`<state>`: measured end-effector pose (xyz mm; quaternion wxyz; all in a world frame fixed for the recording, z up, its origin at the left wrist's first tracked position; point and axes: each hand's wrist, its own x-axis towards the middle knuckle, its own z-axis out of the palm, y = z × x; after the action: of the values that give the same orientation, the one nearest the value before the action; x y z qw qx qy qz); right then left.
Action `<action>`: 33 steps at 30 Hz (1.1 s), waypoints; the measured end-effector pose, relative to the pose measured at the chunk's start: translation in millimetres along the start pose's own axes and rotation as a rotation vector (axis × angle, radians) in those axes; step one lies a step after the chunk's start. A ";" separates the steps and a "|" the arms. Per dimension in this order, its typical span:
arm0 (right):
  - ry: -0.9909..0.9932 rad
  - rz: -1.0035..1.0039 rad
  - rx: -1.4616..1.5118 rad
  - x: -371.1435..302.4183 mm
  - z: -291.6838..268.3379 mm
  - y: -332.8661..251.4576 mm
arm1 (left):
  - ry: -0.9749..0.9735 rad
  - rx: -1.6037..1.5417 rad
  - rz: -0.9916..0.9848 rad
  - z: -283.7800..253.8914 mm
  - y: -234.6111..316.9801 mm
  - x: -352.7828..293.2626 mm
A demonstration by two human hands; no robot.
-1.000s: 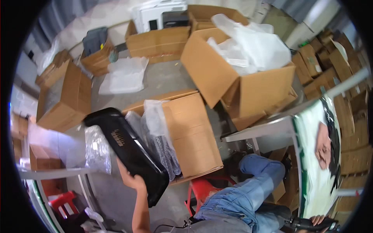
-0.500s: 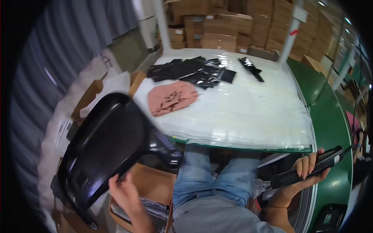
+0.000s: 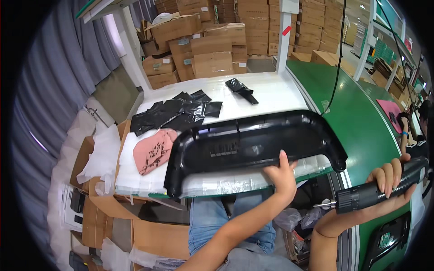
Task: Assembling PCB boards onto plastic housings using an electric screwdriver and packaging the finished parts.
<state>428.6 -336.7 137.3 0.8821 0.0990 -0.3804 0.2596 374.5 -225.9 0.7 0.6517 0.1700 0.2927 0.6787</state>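
Note:
A glossy black molded plastic housing (image 3: 275, 140), wide with a raised rim and two curved ends, is held over the front of the white-covered table. My left hand (image 3: 282, 177) grips its near edge, the thumb on the inner face and the other fingers mostly hidden beneath it. On the right, my right hand (image 3: 392, 180) is wrapped round a black electric screwdriver (image 3: 361, 198), whose metal bit points left toward my lap. A cable is attached to the screwdriver's far end. Left of the housing lies a pink cloth (image 3: 153, 151) with dark marks, partly covered by it.
Black plastic pieces (image 3: 174, 113) and a black strip (image 3: 242, 90) lie on the white table cover (image 3: 208, 86). A green bench (image 3: 316, 86) runs along the right, with another black housing (image 3: 386, 239) on it. Open cardboard boxes (image 3: 156, 235) stand below left; stacked cartons (image 3: 212, 63) rise behind.
The black housing has moved from the left side to over the table's front, turning to lie crosswise, with my left hand on it. My view has shifted rightward; the screwdriver stays in my right hand.

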 end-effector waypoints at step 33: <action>0.138 -0.088 -0.337 83.0 -77.9 146.9 | -0.946 1.859 0.655 19.5 32.2 453.0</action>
<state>446.3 -151.7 140.1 0.9207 -0.0518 -0.3522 0.1597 319.2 224.0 -32.6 0.1032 0.9090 0.3514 0.1989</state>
